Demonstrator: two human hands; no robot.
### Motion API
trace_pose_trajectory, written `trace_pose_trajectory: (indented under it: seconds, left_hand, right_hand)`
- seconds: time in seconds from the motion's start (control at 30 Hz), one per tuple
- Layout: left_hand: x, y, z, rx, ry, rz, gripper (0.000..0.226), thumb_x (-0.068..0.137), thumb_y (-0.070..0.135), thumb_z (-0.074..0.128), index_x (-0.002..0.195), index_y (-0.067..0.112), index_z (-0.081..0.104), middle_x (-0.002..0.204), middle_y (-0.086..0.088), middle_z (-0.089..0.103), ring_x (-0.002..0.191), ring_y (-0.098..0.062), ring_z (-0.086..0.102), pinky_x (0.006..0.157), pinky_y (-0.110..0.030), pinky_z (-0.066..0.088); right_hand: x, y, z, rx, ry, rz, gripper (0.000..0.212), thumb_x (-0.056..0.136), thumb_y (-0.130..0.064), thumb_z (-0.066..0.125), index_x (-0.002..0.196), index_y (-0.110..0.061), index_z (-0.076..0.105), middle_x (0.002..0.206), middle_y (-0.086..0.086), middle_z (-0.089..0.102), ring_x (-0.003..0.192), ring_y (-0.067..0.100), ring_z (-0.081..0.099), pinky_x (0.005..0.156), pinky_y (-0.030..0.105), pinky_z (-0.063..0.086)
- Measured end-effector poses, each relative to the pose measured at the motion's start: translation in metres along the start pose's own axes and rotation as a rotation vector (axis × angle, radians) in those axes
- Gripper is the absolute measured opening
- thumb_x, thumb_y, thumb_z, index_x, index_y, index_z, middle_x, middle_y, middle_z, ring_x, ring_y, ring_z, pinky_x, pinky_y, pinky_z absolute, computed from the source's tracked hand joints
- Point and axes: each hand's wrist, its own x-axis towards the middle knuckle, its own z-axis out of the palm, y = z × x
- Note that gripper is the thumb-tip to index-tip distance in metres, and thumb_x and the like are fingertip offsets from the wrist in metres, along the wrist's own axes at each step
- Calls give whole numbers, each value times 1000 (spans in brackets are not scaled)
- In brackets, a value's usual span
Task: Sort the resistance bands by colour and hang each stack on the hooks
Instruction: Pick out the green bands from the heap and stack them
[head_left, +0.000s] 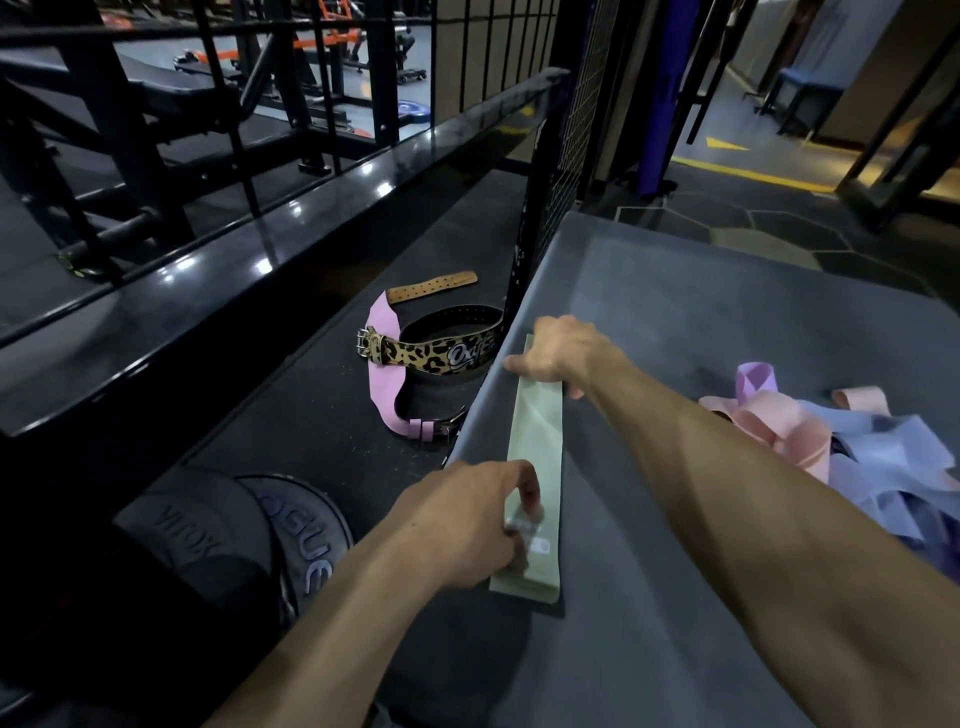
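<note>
Gym flooring and black rack rails are stretching out beyond my hands, and a grey padded platform (675, 322) is lying under them. I am holding a stack of pale green resistance bands (535, 467) flat on it, running lengthwise between my hands. My left hand (475, 525) is pinching the near end, fingers curled onto it. My right hand (558, 353) is pressing down on the far end, arm stretched forward. Right of my right forearm, a loose pile of pink and lilac bands (841, 447) is lying tangled. Left of my hands, a leopard-print lifting belt (436, 353) and a pink belt (384, 374) are resting on the lower shelf.
</note>
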Motion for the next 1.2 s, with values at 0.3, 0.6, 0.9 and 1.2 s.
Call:
trace_pose_trajectory:
  seconds: [0.3,0.6,0.9,1.2]
  left_hand:
    - [2,3,2,38,196,73,26,93,33,59,117,42,52,87,7,58,88,-24,63,74,-36,52]
    - [8,1,5,1,136,33,15,93,40,56,108,43,56,91,4,64,87,-22,63,75,-36,54]
    - [18,-1,5,-32,271,65,10,94,34,61,103,37,63,81,11,51,75,-12,53,68,-32,47]
    - [21,-1,8,-49,288,39,17,93,28,60,108,36,61,90,13,54,82,-11,58,79,-37,55]
  right_hand:
    - [-22,-4,-21,-126,31,-40,69,85,-62,64,134,-16,46,134,7,50,118,32,57,81,38,40]
    - [-74,19,14,148,-138,-200,16,83,-32,71,90,-21,61,84,5,71,69,28,70,59,33,55]
    - [-123,45,50,23,54,-303,35,100,-47,46,125,-25,53,121,3,45,105,31,54,79,39,46]
    - [-138,63,81,440,219,-156,27,93,-48,54,100,-22,58,104,-3,54,98,20,56,85,38,49]
